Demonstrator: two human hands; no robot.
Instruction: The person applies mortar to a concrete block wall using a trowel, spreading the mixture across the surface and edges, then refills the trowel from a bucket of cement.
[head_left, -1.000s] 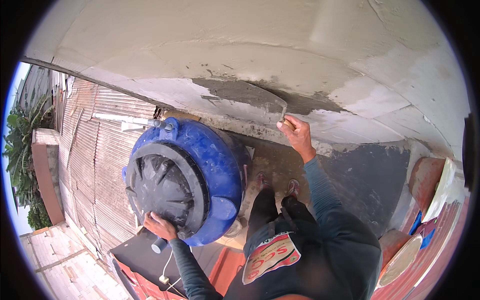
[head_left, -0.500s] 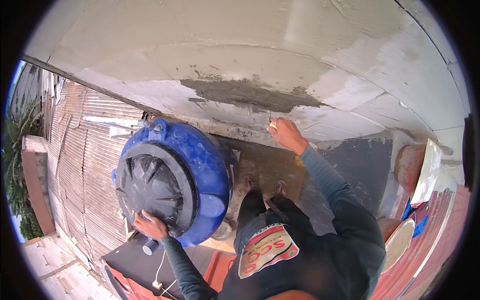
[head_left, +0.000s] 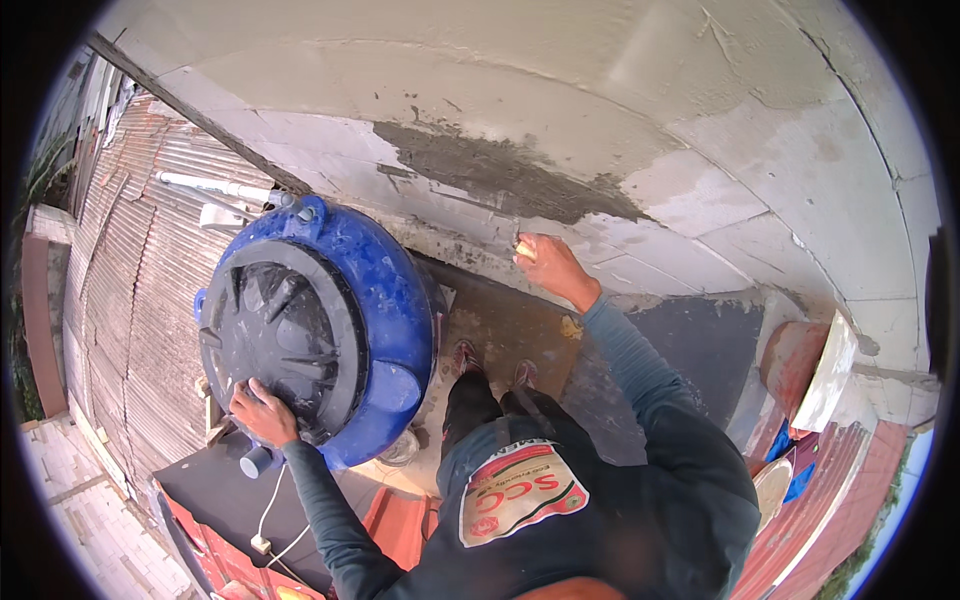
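My left hand lies on the near edge of a ribbed black lid, its fingers apart. The lid tops a large round blue tank at my left. My right hand is closed around the yellow handle of a small trowel. Its thin metal part points at the wall and shows only edge-on. Just above the trowel, a dark grey patch of wet-looking mortar spreads over the pale block wall. Smooth plaster covers the wall higher up.
White pipes run beside the tank over a rusty corrugated roof. A white cable lies at the lower left. A red-brown bucket and a white board stand at right. My feet are on the floor between tank and wall.
The whole view has shifted, so the tank appears farther left. My right hand and the trowel have moved slightly left along the wall. My left hand stays on the lid.
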